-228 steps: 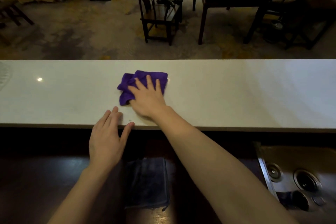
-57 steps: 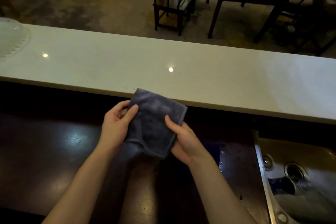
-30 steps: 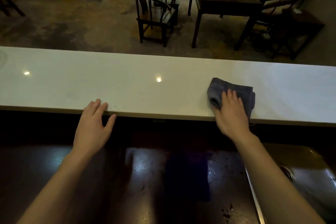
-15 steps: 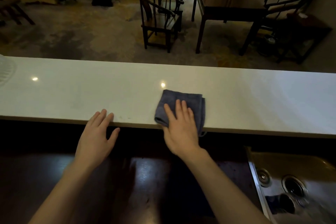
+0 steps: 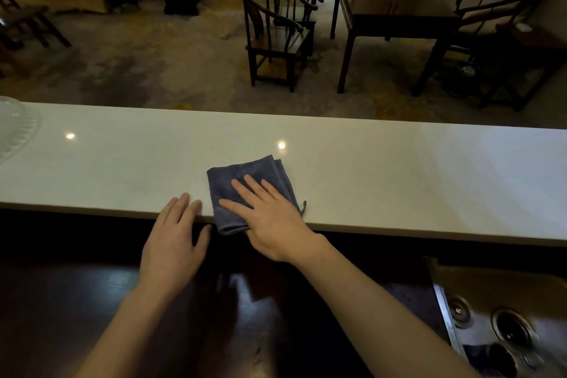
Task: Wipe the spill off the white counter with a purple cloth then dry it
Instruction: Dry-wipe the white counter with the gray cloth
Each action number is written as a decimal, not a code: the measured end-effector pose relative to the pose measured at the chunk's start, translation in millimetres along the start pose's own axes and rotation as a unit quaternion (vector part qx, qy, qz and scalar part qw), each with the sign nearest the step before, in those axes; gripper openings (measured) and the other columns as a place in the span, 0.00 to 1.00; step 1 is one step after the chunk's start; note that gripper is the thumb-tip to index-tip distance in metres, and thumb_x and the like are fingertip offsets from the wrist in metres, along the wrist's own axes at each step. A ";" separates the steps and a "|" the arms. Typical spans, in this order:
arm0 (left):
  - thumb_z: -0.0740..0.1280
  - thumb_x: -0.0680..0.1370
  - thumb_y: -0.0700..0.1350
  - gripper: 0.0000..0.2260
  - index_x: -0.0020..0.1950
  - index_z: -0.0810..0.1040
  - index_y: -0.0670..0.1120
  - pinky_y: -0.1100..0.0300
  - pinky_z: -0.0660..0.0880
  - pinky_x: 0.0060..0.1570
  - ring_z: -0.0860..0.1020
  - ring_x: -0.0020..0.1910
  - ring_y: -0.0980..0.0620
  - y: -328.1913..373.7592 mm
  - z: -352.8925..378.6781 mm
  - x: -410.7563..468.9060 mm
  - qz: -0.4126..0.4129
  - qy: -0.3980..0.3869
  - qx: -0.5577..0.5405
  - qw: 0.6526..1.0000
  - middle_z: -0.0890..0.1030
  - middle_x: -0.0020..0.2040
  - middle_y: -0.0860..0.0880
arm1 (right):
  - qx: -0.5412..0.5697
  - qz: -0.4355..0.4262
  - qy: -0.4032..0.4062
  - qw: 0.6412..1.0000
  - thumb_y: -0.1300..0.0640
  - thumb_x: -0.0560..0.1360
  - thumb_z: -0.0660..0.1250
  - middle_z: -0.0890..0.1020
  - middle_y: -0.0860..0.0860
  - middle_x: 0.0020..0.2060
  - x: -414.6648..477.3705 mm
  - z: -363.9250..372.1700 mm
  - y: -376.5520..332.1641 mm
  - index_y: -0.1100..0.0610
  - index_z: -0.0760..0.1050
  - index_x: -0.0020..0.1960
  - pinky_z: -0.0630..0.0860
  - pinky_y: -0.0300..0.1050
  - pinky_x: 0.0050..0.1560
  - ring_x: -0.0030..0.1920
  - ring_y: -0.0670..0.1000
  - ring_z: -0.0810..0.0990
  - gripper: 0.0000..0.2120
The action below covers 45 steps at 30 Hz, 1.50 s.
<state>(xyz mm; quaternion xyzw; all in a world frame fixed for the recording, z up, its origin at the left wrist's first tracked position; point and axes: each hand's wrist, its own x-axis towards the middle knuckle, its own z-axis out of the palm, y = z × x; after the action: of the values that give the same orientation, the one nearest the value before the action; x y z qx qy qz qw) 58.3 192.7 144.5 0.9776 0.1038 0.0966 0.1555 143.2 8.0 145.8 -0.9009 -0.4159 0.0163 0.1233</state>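
A folded grey-blue cloth (image 5: 245, 175) lies on the long white counter (image 5: 383, 169), near its front edge. My right hand (image 5: 270, 218) presses flat on the cloth with the fingers spread. My left hand (image 5: 175, 242) rests open beside it, fingertips on the counter's front edge, holding nothing. No purple cloth is in view. I see no spill on the counter, only two light reflections.
A clear glass dish (image 5: 15, 129) sits at the counter's far left end. Below the counter is a dark wooden worktop (image 5: 76, 301) and a metal sink (image 5: 506, 322) at the lower right. Wooden chairs (image 5: 276, 31) and a table (image 5: 395, 18) stand beyond.
The purple cloth was replaced by the grey-blue one. My right hand has slid that cloth leftward along the counter from the right side to beside my left hand.
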 end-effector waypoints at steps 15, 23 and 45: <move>0.70 0.77 0.44 0.22 0.70 0.74 0.40 0.47 0.64 0.73 0.66 0.75 0.41 2.2 -3.4 -2.8 -0.003 0.005 -0.002 1.000 0.71 0.74 0.40 | 0.043 0.074 0.016 0.996 0.65 0.80 0.58 0.50 0.48 0.83 -48.8 -32.2 68.7 0.47 0.61 0.79 0.46 0.48 0.80 0.82 0.51 0.46 0.30; 0.70 0.76 0.43 0.22 0.69 0.74 0.38 0.46 0.65 0.73 0.66 0.75 0.40 2.7 -3.7 -3.3 0.009 0.004 -0.002 1.000 0.72 0.73 0.39 | 0.014 0.203 0.034 0.978 0.67 0.79 0.60 0.51 0.50 0.83 -81.4 -51.2 126.9 0.47 0.64 0.78 0.48 0.51 0.79 0.82 0.53 0.48 0.31; 0.71 0.76 0.44 0.24 0.71 0.73 0.40 0.47 0.66 0.72 0.66 0.75 0.41 -10.6 4.5 -0.9 0.044 0.011 0.034 0.998 0.72 0.74 0.41 | -0.033 0.428 0.048 0.902 0.46 0.84 0.52 0.50 0.55 0.83 4.1 -39.8 156.2 0.45 0.53 0.81 0.37 0.68 0.76 0.82 0.59 0.43 0.26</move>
<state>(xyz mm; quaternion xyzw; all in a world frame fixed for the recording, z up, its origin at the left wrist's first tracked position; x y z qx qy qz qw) 56.6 201.0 136.7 0.9848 0.0660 0.1107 0.1165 267.6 -94.7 147.8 -0.9953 0.0156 0.0108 0.0949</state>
